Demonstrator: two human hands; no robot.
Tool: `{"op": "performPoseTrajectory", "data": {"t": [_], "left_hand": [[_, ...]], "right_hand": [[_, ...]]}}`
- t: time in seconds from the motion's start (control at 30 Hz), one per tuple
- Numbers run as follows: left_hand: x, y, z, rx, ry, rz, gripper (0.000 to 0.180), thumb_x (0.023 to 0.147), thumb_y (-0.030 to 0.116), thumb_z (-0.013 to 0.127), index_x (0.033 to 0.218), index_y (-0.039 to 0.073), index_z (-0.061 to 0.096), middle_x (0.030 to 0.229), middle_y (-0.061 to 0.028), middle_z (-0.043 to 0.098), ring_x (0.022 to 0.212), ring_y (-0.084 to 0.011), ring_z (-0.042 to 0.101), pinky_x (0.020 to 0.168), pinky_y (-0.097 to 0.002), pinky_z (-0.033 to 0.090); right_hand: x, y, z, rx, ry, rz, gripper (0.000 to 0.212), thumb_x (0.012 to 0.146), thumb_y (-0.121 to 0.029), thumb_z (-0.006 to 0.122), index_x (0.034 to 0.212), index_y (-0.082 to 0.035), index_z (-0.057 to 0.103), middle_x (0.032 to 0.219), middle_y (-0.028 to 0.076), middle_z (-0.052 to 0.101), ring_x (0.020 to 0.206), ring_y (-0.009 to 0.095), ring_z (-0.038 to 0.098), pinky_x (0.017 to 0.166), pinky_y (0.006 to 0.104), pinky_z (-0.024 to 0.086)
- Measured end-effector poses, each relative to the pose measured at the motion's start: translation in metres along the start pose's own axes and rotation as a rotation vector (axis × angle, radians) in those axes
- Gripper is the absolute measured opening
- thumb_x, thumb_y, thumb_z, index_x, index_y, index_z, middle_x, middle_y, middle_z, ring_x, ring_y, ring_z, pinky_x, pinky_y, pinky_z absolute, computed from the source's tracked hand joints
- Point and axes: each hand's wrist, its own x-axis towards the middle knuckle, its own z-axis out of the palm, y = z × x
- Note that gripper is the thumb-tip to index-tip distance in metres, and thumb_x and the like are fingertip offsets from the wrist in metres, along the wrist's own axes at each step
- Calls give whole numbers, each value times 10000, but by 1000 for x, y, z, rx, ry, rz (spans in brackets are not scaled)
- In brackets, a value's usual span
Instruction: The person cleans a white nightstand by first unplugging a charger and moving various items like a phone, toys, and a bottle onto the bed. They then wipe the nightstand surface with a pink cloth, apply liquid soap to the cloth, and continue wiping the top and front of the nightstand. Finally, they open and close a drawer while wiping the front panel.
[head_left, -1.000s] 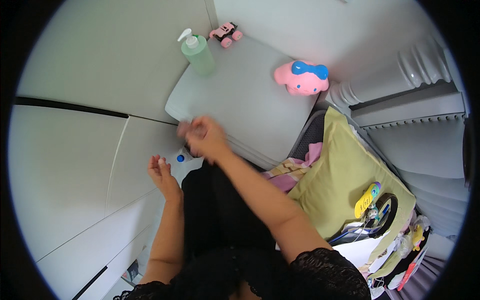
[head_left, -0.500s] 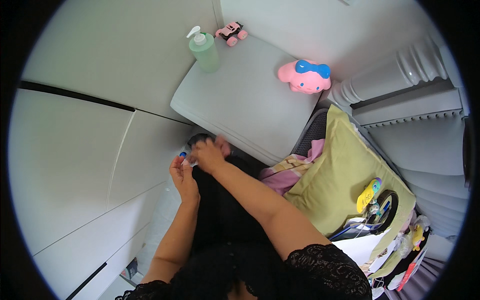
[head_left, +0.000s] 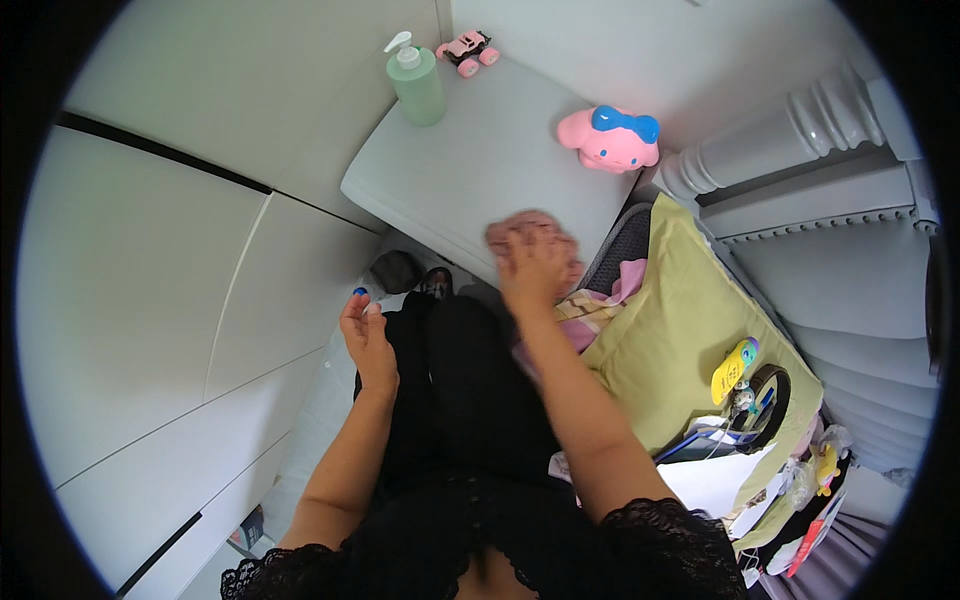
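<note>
My left hand (head_left: 369, 345) is raised at the left, above my lap, its fingers curled. A small, rounded blue object (head_left: 360, 292) shows at its fingertips; its kind is too small to make out. Over the near right edge of a grey cabinet top (head_left: 430, 185) is my right hand (head_left: 535, 265), with fingers smeared by motion. Whether it touches the surface or carries anything is hidden by the blur. A pale green pump bottle (head_left: 418, 92) stands at the top's far left, beside a pink toy car (head_left: 468, 52). At the far right sits a pink character figure (head_left: 608, 142) with a blue bow.
White drawer fronts (head_left: 150, 280) line the left side. To the right, a yellow-green pillow (head_left: 670, 330) carries a yellow item (head_left: 736, 372), a black band (head_left: 778, 405) and papers. A grey headboard (head_left: 870, 300) rises behind. Below the cabinet edge is a dark bin-like shape (head_left: 397, 272).
My right hand has moved away from beside my left hand, rightward and over the cabinet top's edge. My left hand stays nearly in place with the blue object. The view has shifted slightly.
</note>
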Motion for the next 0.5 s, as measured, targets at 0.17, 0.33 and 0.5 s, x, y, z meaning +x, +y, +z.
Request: {"op": "performPoseTrajectory", "data": {"t": [0.17,0.33,0.5], "left_hand": [[-3,12,13,17,-79,62,391,983,229,510,1314,48,405,1292,-92,481,1113,-180,521,927,-310,418],[8,33,11,19,-62,133,377,981,211,509,1307,49,414,1288,-92,484,1110,-181,524,918,-311,424],[5,14,12,62,-51,84,367,981,200,506,1301,43,420,1285,-97,485,1100,-181,524,910,-311,430]], "right_hand": [[-18,-90,32,597,-164,-182,312,689,-26,641,937,-203,707,1141,-2,602,1079,290,500,914,413,400],[13,-91,-23,1150,-182,-69,318,713,28,586,994,-90,674,1192,118,581,1108,323,518,952,417,420],[-18,6,-14,311,-32,-172,279,789,-87,589,1057,-64,665,1191,133,597,1170,343,508,956,447,422]]}}
